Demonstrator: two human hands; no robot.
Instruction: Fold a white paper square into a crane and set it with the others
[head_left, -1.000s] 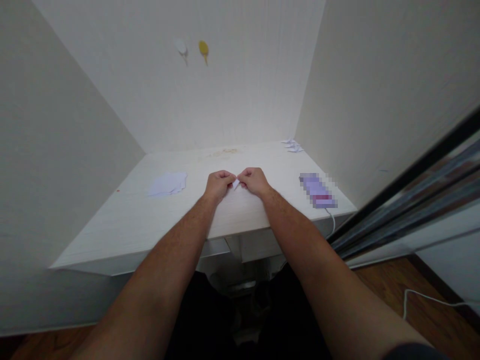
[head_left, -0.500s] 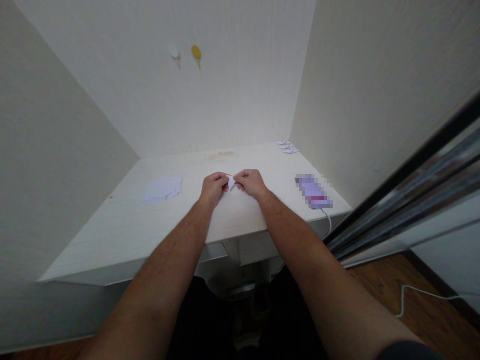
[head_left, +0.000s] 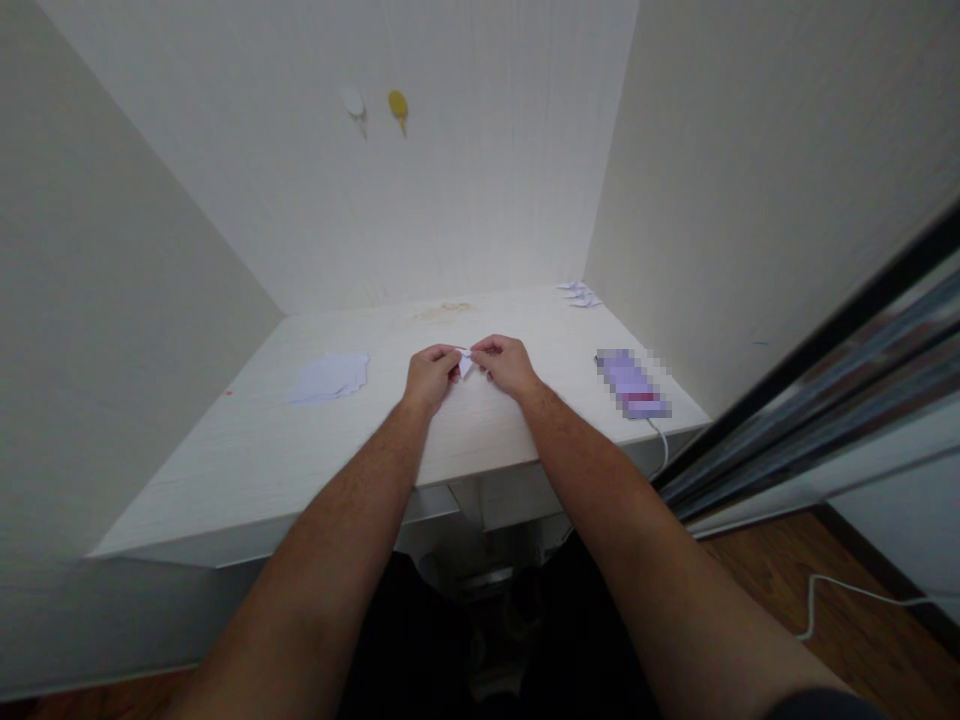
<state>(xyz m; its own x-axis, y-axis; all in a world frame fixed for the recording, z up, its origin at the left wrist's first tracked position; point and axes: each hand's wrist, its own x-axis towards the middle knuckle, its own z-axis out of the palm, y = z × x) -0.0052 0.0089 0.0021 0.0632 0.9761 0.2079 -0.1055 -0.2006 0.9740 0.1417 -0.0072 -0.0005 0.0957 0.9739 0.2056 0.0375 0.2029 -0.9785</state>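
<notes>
A small folded white paper (head_left: 466, 363) is held between my two hands above the middle of the white desk (head_left: 300, 460). My left hand (head_left: 433, 376) pinches its left side with thumb and fingers. On the right side, the thumb and fingers of my right hand (head_left: 504, 364) close on the paper's upper corner. The fingers partly cover the paper, so its exact folds cannot be made out. A loose stack of white paper sheets (head_left: 328, 378) lies to the left of my hands. Several small folded paper pieces (head_left: 581, 295) sit at the desk's back right corner.
A pixelated purple object (head_left: 632, 383) with a white cable (head_left: 664, 450) lies at the right of the desk. White and yellow hooks (head_left: 398, 104) are on the back wall. Walls flank both sides. A tiny red bit (head_left: 229, 392) is at the left.
The view has shifted slightly, so the desk and objects appear a little further right. Both hands still hold the folded paper, with the right fingers slightly higher at its upper corner.
</notes>
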